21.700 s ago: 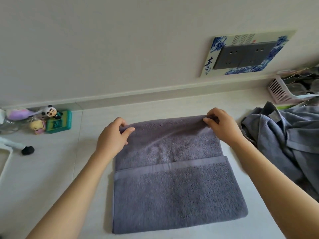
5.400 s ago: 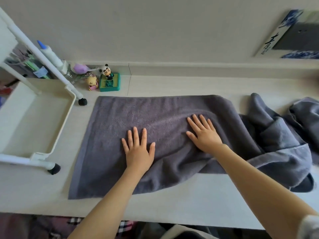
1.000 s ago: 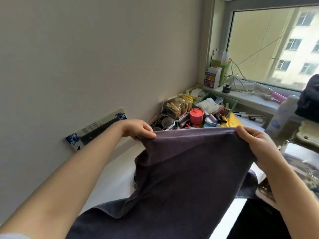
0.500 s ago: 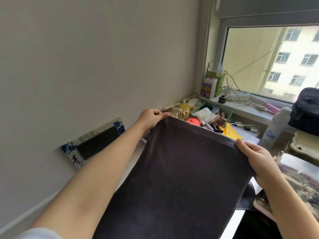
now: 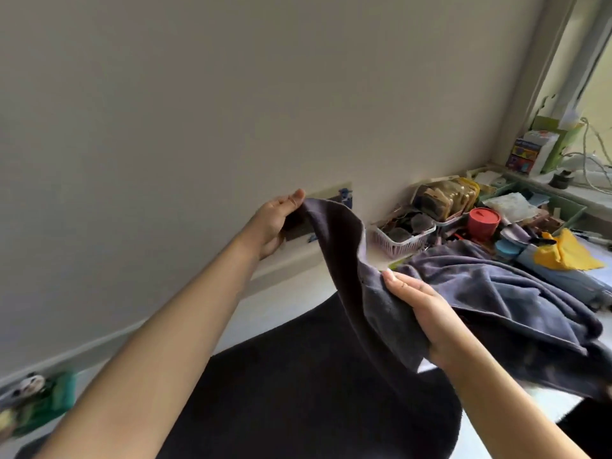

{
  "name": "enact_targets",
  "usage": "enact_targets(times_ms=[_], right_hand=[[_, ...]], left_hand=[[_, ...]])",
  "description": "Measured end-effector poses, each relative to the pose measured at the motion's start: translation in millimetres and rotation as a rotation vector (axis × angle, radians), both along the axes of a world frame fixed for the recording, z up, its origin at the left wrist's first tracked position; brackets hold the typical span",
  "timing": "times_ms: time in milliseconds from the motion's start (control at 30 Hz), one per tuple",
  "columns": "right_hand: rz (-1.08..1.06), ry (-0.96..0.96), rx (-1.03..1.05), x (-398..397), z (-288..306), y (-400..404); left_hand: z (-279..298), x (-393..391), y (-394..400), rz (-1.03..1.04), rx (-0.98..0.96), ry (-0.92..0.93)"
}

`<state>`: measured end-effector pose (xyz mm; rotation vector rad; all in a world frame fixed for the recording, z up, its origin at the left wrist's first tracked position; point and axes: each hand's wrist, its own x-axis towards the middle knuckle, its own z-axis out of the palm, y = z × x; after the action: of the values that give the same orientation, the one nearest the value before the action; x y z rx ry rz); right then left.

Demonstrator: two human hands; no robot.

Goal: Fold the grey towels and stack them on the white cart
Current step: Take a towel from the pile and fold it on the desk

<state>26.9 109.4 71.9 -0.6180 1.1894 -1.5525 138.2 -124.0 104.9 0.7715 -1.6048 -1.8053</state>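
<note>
Left hand [image 5: 276, 223] pinching one towel [image 5: 334, 326] corner, raised toward the wall; right hand [image 5: 427, 313] gripping the edge lower and nearer. Towel hanging between them, sloping down rightward, bulk draped over the tabletop [image 5: 291, 293]. Judged next: level both corners.

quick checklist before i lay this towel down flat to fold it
1. Left hand pinches a towel edge: ok.
2. Right hand holds the towel's other side: ok.
3. Towel spread flat: not ok, it sags and twists between the hands.
4. Clear of the heap of grey towels: not ok, they touch.
5. Tabletop bare enough: cannot tell, mostly hidden.
6. White cart in view: not ok.
</note>
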Motion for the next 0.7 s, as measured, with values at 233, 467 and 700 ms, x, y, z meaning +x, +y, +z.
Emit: enact_targets(times_ms=[233,467,700], right_hand=[[0.224,-0.053,-0.035,178,5,-30],[0.414,-0.04,0.139,318,-40,-39],[0.494,0.159,0.363,407,-91,-31]], left_hand=[[-14,215,8,0.235,0.055,0.044],[-78,391,27,0.409,0.04,-0.211],[-143,485,56,0.588,0.117,-0.326]])
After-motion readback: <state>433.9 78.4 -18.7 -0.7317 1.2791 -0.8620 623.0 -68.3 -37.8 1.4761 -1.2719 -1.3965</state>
